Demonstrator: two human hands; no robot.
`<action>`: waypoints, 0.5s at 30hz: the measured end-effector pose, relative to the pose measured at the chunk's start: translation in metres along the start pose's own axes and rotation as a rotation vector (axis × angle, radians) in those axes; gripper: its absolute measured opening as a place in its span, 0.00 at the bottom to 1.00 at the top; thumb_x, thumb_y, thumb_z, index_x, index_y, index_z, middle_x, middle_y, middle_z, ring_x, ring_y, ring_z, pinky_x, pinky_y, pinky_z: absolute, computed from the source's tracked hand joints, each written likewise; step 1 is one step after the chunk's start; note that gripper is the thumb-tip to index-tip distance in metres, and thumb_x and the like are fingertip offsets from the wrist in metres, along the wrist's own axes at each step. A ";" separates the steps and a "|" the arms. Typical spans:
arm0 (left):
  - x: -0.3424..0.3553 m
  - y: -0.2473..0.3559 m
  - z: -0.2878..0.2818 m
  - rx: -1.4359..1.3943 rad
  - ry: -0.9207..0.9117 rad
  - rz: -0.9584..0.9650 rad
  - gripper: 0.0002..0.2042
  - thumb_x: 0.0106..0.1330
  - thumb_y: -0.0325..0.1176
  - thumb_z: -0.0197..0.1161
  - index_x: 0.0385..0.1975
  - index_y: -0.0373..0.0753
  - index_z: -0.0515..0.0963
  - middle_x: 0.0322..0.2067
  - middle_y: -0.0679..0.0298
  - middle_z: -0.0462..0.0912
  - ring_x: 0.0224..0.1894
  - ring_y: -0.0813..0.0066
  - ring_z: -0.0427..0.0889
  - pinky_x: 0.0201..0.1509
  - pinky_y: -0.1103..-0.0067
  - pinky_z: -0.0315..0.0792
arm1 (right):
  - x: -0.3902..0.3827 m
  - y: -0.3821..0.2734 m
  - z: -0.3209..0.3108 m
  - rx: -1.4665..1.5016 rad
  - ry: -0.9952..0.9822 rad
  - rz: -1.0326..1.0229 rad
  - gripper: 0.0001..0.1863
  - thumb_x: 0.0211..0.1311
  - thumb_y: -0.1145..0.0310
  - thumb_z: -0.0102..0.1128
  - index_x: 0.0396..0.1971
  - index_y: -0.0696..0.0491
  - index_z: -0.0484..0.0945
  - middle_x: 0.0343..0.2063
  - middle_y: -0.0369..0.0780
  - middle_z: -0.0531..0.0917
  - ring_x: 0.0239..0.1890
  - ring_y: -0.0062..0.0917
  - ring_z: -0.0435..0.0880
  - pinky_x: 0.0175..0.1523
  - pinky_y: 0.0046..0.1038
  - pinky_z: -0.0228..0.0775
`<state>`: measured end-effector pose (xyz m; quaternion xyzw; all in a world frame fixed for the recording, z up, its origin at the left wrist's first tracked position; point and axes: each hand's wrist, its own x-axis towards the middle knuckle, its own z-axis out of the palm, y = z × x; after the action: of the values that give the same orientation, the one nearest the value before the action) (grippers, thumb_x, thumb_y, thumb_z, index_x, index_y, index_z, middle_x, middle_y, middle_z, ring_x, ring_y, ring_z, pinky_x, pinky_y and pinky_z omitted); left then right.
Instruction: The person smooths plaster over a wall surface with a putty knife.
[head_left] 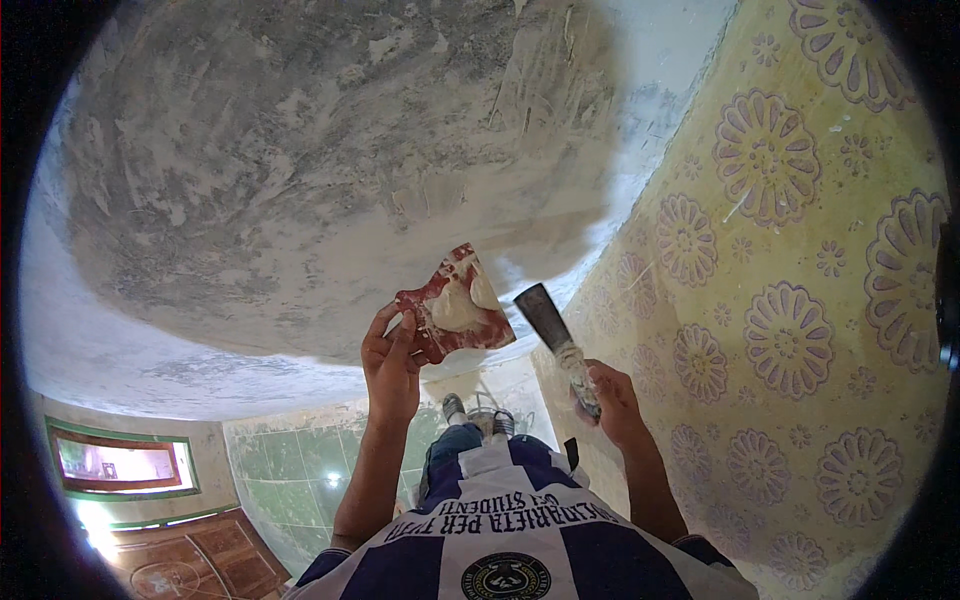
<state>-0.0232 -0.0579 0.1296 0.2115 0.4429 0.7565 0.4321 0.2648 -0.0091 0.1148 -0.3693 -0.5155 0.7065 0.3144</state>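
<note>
In my left hand [391,355] is a flat reddish-brown board [428,340] with uneven edges, gripped at its left side between thumb and fingers. A lump of pale, creamy filler paste [458,306] lies across its face. My right hand [615,400] is closed round the paste-smeared handle of a putty knife [545,316]. Its dark, wide blade points up and to the left, apart from the board by a small gap. Beyond both hands spreads a grey, patchy plastered surface [330,180] with pale smears.
To the right stands a yellow wall [745,260] with purple flower patterns. Green tiles [290,460] cover a wall lower left, near a green-framed window [120,462] and a brown wooden door [205,560]. My shoes [455,407] show below, beside thin metal bars.
</note>
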 end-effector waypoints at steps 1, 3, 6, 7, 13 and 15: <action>-0.001 -0.002 0.002 0.002 0.001 -0.003 0.13 0.73 0.30 0.57 0.54 0.34 0.71 0.37 0.58 0.86 0.30 0.75 0.85 0.28 0.78 0.80 | -0.005 -0.001 0.004 0.009 0.045 0.049 0.24 0.78 0.52 0.42 0.45 0.59 0.76 0.21 0.32 0.73 0.14 0.11 0.63 0.18 0.18 0.54; -0.003 -0.004 0.005 0.019 0.044 0.084 0.13 0.73 0.30 0.58 0.54 0.34 0.71 0.39 0.57 0.86 0.31 0.74 0.86 0.31 0.78 0.81 | -0.010 0.002 -0.001 0.049 0.017 0.089 0.21 0.77 0.56 0.46 0.51 0.59 0.76 0.21 0.32 0.76 0.18 0.10 0.69 0.20 0.18 0.63; -0.006 -0.012 -0.003 0.060 -0.051 0.112 0.14 0.73 0.30 0.57 0.56 0.35 0.70 0.41 0.57 0.85 0.37 0.73 0.87 0.36 0.76 0.84 | -0.018 -0.005 0.003 -0.014 0.027 0.121 0.20 0.77 0.57 0.45 0.48 0.59 0.78 0.22 0.34 0.77 0.17 0.11 0.69 0.20 0.18 0.62; -0.007 -0.014 -0.003 0.061 -0.051 0.111 0.14 0.73 0.30 0.57 0.56 0.35 0.70 0.41 0.57 0.85 0.37 0.73 0.87 0.36 0.76 0.84 | -0.019 -0.006 0.004 -0.051 0.033 0.137 0.20 0.78 0.57 0.45 0.47 0.59 0.78 0.23 0.34 0.78 0.18 0.11 0.69 0.21 0.18 0.62; -0.016 -0.024 0.005 0.151 -0.053 0.118 0.13 0.73 0.27 0.56 0.54 0.31 0.72 0.40 0.56 0.86 0.34 0.78 0.84 0.37 0.79 0.81 | -0.012 -0.007 0.012 -0.172 0.058 0.127 0.20 0.78 0.58 0.45 0.46 0.59 0.78 0.22 0.34 0.78 0.19 0.12 0.69 0.21 0.18 0.61; -0.019 -0.027 0.003 0.282 -0.085 0.176 0.12 0.73 0.25 0.57 0.53 0.31 0.73 0.39 0.56 0.86 0.34 0.79 0.84 0.38 0.80 0.80 | -0.009 -0.011 0.014 -0.163 0.046 0.133 0.20 0.78 0.58 0.45 0.46 0.59 0.78 0.22 0.34 0.78 0.20 0.12 0.70 0.21 0.18 0.61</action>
<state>0.0014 -0.0663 0.1095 0.3399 0.5058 0.7122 0.3484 0.2583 -0.0211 0.1298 -0.4431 -0.5381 0.6730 0.2473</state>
